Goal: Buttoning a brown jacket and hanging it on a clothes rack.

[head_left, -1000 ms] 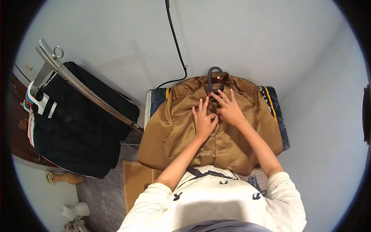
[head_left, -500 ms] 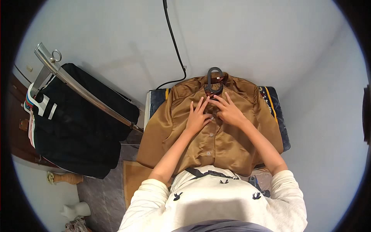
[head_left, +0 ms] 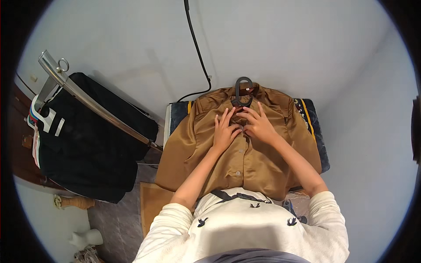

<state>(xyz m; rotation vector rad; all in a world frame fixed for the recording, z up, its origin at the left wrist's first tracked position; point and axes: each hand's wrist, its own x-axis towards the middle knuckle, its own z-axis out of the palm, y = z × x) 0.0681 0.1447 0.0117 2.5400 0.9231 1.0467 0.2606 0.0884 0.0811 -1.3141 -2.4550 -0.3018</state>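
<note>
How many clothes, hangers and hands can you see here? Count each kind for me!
Brown shirt: 1
Black garments on the rail: 1 bunch, too bundled to count apart
Dark hanger: 1
White hanger: 1
Hands: 2, left hand and right hand, both flat on the shirt's front
Total: 6

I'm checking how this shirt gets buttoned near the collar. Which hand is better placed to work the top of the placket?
Probably the right hand: its fingertips pinch the placket just below the hanger. The left hand lies flatter on the brown shirt, seemingly steadying the cloth.
</note>
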